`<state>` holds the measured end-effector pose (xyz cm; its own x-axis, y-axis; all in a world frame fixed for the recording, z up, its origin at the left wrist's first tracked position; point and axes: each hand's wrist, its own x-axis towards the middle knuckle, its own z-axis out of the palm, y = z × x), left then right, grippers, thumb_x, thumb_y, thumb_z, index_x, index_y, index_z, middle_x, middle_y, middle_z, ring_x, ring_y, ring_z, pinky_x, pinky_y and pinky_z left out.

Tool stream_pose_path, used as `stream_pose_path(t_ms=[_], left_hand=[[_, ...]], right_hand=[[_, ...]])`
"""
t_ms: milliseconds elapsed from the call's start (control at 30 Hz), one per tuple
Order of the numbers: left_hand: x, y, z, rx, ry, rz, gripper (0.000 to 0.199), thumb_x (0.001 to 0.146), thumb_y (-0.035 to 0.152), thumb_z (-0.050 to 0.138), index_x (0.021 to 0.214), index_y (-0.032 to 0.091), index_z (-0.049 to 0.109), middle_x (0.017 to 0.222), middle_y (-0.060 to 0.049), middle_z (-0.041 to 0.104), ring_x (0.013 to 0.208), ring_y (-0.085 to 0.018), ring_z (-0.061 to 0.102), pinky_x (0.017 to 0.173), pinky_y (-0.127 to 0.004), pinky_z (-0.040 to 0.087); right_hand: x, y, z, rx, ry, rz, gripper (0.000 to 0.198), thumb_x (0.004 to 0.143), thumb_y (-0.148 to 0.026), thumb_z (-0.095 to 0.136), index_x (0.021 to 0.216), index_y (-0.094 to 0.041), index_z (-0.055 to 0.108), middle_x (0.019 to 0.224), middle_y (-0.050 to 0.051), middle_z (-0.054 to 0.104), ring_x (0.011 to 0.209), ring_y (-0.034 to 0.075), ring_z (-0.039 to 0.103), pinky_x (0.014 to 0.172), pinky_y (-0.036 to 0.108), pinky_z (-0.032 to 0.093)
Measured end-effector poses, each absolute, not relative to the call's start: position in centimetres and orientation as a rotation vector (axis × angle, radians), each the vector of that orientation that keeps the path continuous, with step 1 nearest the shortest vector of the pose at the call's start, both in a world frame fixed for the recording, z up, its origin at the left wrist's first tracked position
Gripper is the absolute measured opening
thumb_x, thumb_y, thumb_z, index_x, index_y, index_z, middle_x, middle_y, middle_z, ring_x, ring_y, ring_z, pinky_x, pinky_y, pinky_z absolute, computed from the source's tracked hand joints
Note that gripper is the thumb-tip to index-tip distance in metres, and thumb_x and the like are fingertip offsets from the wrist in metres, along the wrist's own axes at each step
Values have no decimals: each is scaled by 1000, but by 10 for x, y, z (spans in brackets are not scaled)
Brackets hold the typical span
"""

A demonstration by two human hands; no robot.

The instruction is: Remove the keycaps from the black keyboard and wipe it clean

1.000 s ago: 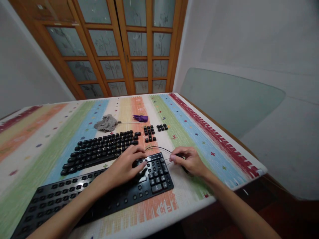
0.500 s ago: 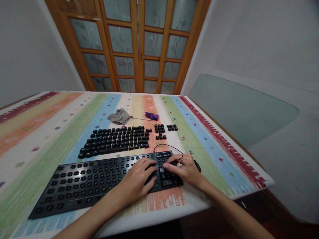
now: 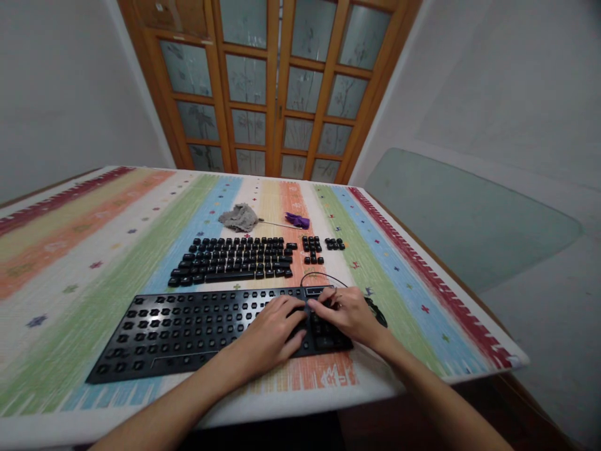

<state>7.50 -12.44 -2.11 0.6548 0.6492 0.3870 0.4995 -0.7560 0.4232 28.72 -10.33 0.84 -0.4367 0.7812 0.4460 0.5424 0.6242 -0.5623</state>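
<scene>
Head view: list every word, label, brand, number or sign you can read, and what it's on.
None can be read.
Loose keycaps: any legends are too small.
Keyboard: any lettering is too small or blurred.
Pale mark on the brown panel at the door: too small.

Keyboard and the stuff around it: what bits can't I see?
In the head view:
Keyboard: the left grip covers part of its top.
Right grip: its own fingers hide whether it holds anything.
Loose keycaps: too small to read any letters.
Black cable: partly hidden behind the right grip.
</scene>
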Motion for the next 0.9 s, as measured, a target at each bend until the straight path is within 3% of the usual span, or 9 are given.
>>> stream_pose_path(t_ms=[200,333,633,900], left_hand=[[75,-124,-21,2570,932,761,24,91,20,59,115,19,61,122,-11,61,117,-28,55,103,-48,49],[75,-124,-20,2554,932,756,21,91,20,59,112,19,62,122,-11,61,116,-27,55,103,-47,49],[78,-118,-8,2368,945,865,22,91,25,63,113,21,61,114,-7,65,111,-24,57,99,-43,49],[88,-108,3,2478,824,877,10,91,25,62,99,20,65,106,-7,65,103,-24,57,95,-44,48]], right_hand=[[289,-96,0,-1193,-1939,777,44,93,-45,59,58,-19,62,51,0,63,41,10,57,48,22,46],[292,-86,-4,-1248,-1768,933,46,90,-54,60,60,-18,59,50,1,63,37,11,54,37,21,40],[300,-93,9,-1152,-1791,857,43,87,-52,63,62,-17,63,53,2,65,40,10,55,41,21,43],[298,-104,19,-1073,-1835,702,38,89,-45,64,63,-18,68,53,1,66,41,11,56,44,23,43]])
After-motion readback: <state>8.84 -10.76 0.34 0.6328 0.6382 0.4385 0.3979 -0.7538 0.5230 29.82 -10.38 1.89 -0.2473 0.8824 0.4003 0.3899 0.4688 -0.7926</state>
